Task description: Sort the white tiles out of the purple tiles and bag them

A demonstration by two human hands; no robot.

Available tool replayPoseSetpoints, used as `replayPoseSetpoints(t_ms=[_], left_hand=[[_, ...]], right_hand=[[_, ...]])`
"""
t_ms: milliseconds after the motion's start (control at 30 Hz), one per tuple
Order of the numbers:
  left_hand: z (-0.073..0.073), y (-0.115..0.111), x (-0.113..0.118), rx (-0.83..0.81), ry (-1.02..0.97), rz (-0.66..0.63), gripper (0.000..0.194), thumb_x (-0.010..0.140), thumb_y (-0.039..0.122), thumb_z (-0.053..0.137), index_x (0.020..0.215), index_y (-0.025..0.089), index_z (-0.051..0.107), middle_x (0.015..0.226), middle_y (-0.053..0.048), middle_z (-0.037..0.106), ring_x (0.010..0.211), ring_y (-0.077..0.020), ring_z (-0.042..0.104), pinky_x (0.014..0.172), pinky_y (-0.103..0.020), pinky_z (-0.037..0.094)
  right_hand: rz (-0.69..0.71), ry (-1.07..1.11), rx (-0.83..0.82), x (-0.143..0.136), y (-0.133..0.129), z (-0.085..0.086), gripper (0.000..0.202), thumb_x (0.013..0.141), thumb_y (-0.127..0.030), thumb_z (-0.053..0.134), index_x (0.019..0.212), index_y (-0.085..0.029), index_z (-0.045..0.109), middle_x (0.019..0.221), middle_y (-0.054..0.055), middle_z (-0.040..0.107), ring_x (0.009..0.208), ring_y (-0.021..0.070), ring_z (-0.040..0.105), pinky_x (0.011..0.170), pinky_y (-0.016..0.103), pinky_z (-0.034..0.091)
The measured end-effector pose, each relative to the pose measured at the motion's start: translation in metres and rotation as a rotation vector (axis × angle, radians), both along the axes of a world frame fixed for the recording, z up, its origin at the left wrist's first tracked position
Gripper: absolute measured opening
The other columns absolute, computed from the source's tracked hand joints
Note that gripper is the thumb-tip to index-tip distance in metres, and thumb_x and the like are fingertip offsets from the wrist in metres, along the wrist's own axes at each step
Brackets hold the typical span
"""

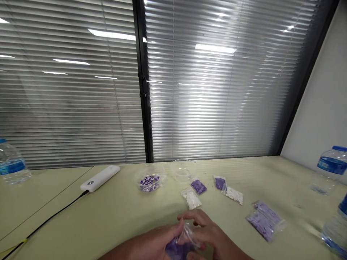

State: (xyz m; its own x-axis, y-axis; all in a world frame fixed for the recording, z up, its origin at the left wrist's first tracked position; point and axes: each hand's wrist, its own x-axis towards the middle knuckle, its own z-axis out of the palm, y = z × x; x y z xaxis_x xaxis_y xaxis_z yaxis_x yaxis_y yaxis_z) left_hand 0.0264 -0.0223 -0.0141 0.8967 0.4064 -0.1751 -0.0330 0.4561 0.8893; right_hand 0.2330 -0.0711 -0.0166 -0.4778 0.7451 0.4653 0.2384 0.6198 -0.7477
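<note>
A small clear zip bag of purple pieces is between my two hands at the bottom edge of the view. My left hand grips it from the left, thumb against the clear upper part. From the other side my right hand has its fingers at the bag's top, with the index finger raised and bent. The lower part of the bag and some fingertips are cut off or hidden. Just beyond my hands lies a bag of white pieces, and behind it a bag of purple pieces.
A clear bowl holds mixed purple and white bits; another clear bowl stands beside it. Right lie a white-filled bag, a purple one and lilac bags. A white device trails a black cable. Water bottles stand at both sides.
</note>
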Motion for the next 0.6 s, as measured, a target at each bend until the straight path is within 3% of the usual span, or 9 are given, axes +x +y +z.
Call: replayPoseSetpoints(t_ms=[67,167,267,367,433,467,500,567,600], left_hand=[[-0.001,0.000,0.000,-0.150,-0.065,-0.006,0.054,0.085,0.069,0.073,0.098,0.017,0.066,0.096,-0.007,0.063,0.096,-0.0204,0.062,0.092,-0.029,0.045],[-0.001,-0.001,0.000,-0.336,-0.086,-0.011,0.050,0.081,0.060,0.082,0.095,0.013,0.068,0.098,-0.008,0.065,0.099,-0.0182,0.061,0.095,-0.024,0.044],[0.002,-0.002,0.000,-0.255,-0.059,0.032,0.054,0.083,0.066,0.077,0.100,0.015,0.070,0.100,-0.007,0.067,0.098,-0.0171,0.062,0.095,-0.024,0.046],[0.008,0.003,-0.004,0.146,0.051,0.039,0.069,0.096,0.077,0.045,0.103,0.014,0.072,0.101,-0.012,0.070,0.096,-0.0219,0.065,0.090,-0.032,0.051],[0.013,0.014,-0.012,0.355,0.131,0.103,0.064,0.102,0.069,0.042,0.104,0.013,0.074,0.101,-0.013,0.072,0.088,-0.0220,0.065,0.084,-0.034,0.051],[0.015,0.022,-0.018,0.633,0.244,0.247,0.058,0.105,0.064,0.039,0.103,0.017,0.073,0.090,-0.009,0.073,0.075,-0.0193,0.063,0.070,-0.031,0.050],[0.017,0.031,-0.025,0.984,0.357,0.348,0.048,0.107,0.055,0.042,0.102,0.020,0.073,0.086,-0.006,0.071,0.075,-0.0191,0.062,0.071,-0.030,0.049],[0.019,0.051,-0.041,1.691,0.494,0.619,0.031,0.105,0.043,0.047,0.101,0.024,0.071,0.095,-0.004,0.071,0.092,-0.0225,0.064,0.090,-0.038,0.048],[0.019,0.061,-0.048,1.782,0.522,0.685,0.023,0.102,0.040,0.053,0.106,0.025,0.070,0.105,-0.006,0.072,0.104,-0.0262,0.062,0.100,-0.044,0.043]], right_hand=[[-0.022,-0.022,0.003,-0.002,0.000,-0.003,0.024,0.094,-0.036,0.068,0.115,-0.028,0.078,0.138,0.013,0.059,0.120,0.0288,0.063,0.087,0.035,0.058],[-0.097,-0.013,0.026,-0.004,-0.001,-0.003,0.021,0.092,-0.026,0.068,0.111,-0.028,0.077,0.130,0.011,0.062,0.107,0.0231,0.067,0.084,0.031,0.058],[-0.136,0.048,0.109,-0.005,-0.003,0.001,0.012,0.091,-0.022,0.068,0.099,-0.026,0.075,0.110,0.008,0.068,0.099,0.0214,0.068,0.084,0.030,0.056],[-0.244,0.071,0.096,0.005,-0.001,0.007,0.013,0.097,-0.030,0.062,0.088,-0.025,0.070,0.094,0.005,0.069,0.091,0.0212,0.068,0.083,0.030,0.056],[-0.441,0.016,0.011,0.026,0.005,0.010,0.027,0.102,-0.040,0.053,0.083,-0.025,0.065,0.086,0.004,0.069,0.084,0.0211,0.067,0.080,0.030,0.055],[-0.596,-0.034,-0.009,0.041,0.009,0.010,0.035,0.103,-0.046,0.049,0.077,-0.024,0.060,0.082,0.002,0.068,0.081,0.0206,0.066,0.078,0.029,0.055],[-0.665,-0.067,-0.017,0.059,0.014,0.009,0.039,0.102,-0.049,0.048,0.075,-0.023,0.059,0.080,0.002,0.067,0.078,0.0209,0.065,0.074,0.029,0.053],[-0.810,-0.143,-0.021,0.098,0.025,0.002,0.041,0.098,-0.053,0.049,0.073,-0.022,0.058,0.076,0.003,0.065,0.072,0.0210,0.061,0.066,0.030,0.049],[-0.894,-0.192,-0.010,0.117,0.029,-0.003,0.042,0.096,-0.054,0.048,0.072,-0.022,0.059,0.074,0.003,0.065,0.071,0.0213,0.061,0.065,0.030,0.047]])
